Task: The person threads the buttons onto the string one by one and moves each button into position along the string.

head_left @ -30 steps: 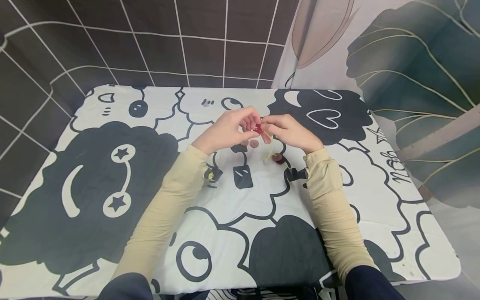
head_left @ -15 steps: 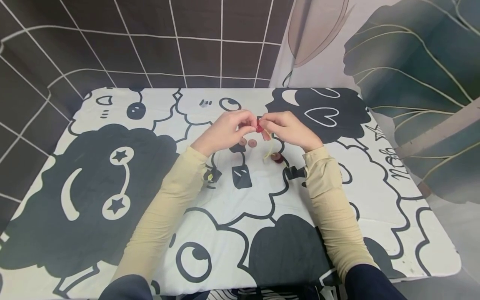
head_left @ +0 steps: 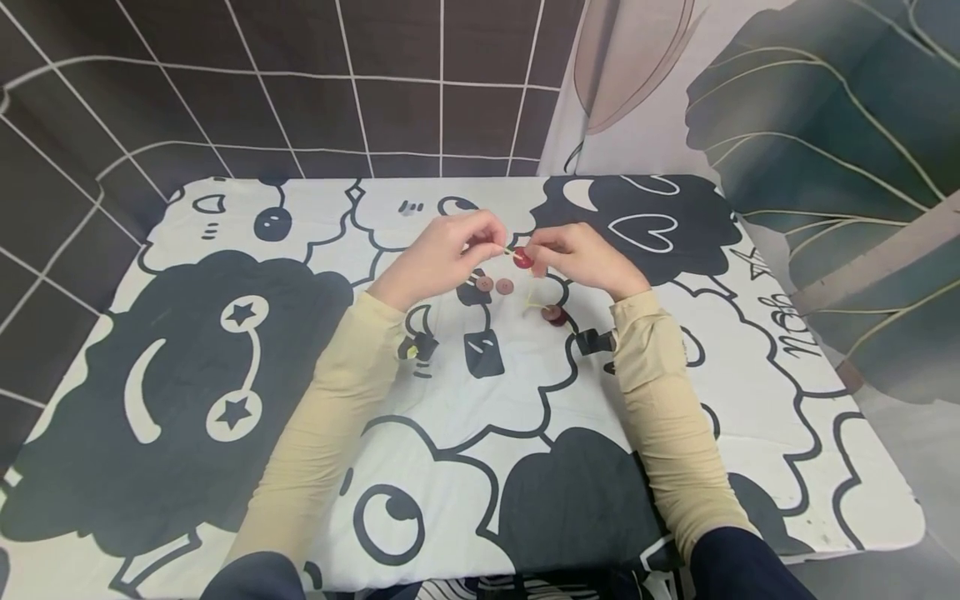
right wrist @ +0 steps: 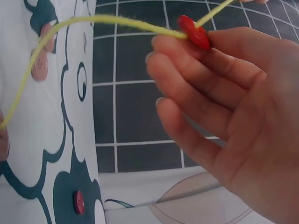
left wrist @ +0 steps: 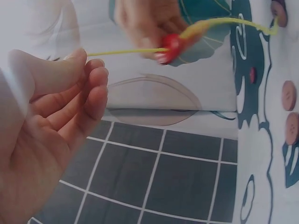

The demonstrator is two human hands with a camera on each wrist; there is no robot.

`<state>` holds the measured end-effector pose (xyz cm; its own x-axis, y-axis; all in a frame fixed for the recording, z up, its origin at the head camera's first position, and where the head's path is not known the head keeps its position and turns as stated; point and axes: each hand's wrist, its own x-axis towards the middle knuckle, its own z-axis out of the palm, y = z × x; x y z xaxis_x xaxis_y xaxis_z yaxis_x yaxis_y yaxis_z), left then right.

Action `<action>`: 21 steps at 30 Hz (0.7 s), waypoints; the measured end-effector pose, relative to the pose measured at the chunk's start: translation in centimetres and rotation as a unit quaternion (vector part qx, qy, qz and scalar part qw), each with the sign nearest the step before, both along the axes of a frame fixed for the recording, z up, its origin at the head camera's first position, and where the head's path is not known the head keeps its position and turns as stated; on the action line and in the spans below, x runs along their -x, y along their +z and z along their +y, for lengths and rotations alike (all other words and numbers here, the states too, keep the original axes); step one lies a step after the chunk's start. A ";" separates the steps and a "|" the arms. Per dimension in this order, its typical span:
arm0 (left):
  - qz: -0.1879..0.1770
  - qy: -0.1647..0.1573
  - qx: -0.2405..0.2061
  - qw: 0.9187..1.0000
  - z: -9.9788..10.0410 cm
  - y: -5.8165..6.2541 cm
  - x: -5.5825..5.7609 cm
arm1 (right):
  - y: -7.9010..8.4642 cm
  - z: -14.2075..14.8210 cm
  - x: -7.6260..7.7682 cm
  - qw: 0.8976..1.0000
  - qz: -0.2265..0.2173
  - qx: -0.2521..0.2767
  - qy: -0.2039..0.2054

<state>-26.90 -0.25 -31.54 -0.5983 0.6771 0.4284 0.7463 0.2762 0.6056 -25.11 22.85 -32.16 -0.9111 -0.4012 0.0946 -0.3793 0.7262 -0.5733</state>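
Note:
My left hand (head_left: 442,257) pinches one end of a yellow string (left wrist: 121,51) between thumb and forefinger, its other fingers loosely curled. To its right, my right hand (head_left: 590,260) holds a red button (right wrist: 194,32) at the edge between thumb and fingertip. The string passes through the button, taut on the left hand's side. On the other side it hangs in a slack curve to a brown button (head_left: 553,313) on the table, which overlaps a darker one. Both hands are raised over the table.
Two pinkish-brown buttons (head_left: 505,287) lie side by side below the hands. A dark red button (right wrist: 79,202) sits on the dark print of the tablecloth (head_left: 450,450). Near the left forearm is a small yellow bit (head_left: 412,352). A dark gridded curtain (head_left: 300,108) hangs behind the table.
The left hand has moved off to the left, drawing a length of string out of the red button. The right hand stays nearly in place, and the button's face now shows.

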 end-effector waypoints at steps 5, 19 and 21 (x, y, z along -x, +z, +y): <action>0.026 0.006 -0.022 0.999 -0.8 0.8 -0.3 | -0.3 0.6 0.2 0.999 -0.035 -0.020 0.011; 0.056 -0.007 -0.044 0.997 -2.2 2.2 -1.0 | -1.9 1.8 1.1 0.982 -0.153 -0.095 0.053; 0.059 -0.011 -0.045 0.997 -2.2 2.3 -1.0 | -2.1 1.9 1.1 0.979 -0.164 -0.104 0.057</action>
<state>-25.89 -2.44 -29.29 -0.5253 0.6446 0.5555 0.8194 0.2069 0.5346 -26.20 24.76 -34.25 -0.8272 -0.4813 -0.2899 -0.2851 0.8042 -0.5216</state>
